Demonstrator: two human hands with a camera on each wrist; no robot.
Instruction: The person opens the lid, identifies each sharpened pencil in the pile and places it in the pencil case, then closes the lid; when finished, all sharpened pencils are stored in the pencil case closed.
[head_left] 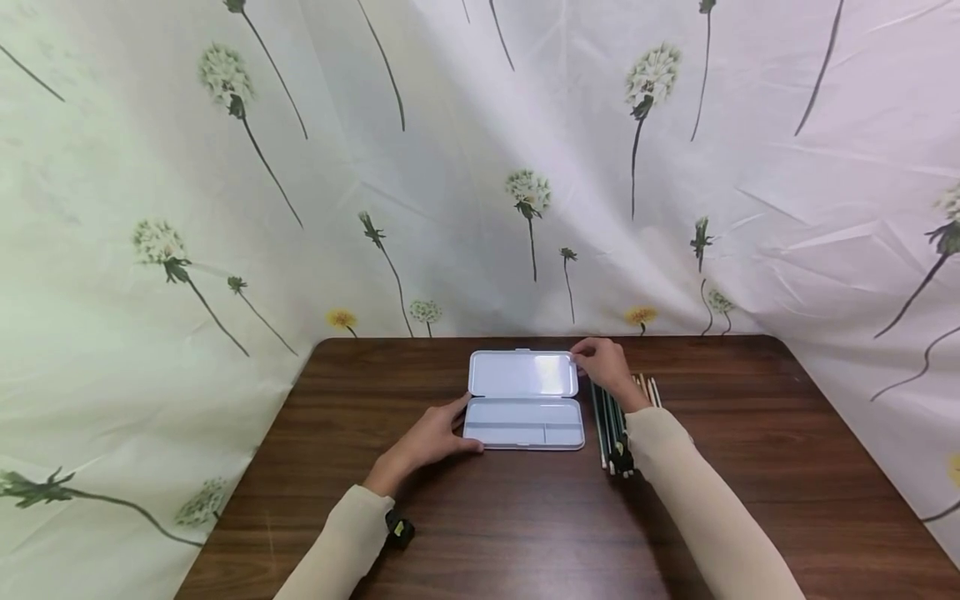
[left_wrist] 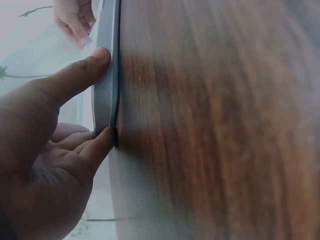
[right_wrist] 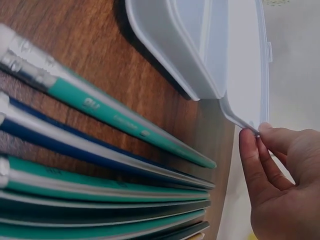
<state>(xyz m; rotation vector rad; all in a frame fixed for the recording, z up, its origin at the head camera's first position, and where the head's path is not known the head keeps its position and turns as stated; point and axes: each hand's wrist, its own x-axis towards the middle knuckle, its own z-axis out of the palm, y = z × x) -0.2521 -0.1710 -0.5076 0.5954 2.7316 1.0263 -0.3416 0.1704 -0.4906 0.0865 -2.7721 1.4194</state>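
A pale pencil case [head_left: 525, 436] lies open on the wooden table, its base divided into compartments that hold nothing. The lid [head_left: 517, 374] is folded back on the far side. My left hand [head_left: 431, 435] holds the base at its left end, thumb on the front side and fingers round the corner, as the left wrist view also shows. At the lid's right edge my right hand [head_left: 604, 365] pinches the rim between thumb and fingertips [right_wrist: 248, 142]. Several pencils [head_left: 606, 425], green and dark blue with white erasers, lie just right of the case, partly beneath the right forearm.
More pencils [head_left: 655, 392] with light ends show beyond the right wrist. The dark wooden table [head_left: 750, 467] ends at a white floral cloth [head_left: 465, 208] hanging behind it. A small black device [head_left: 400, 529] is strapped at the left wrist.
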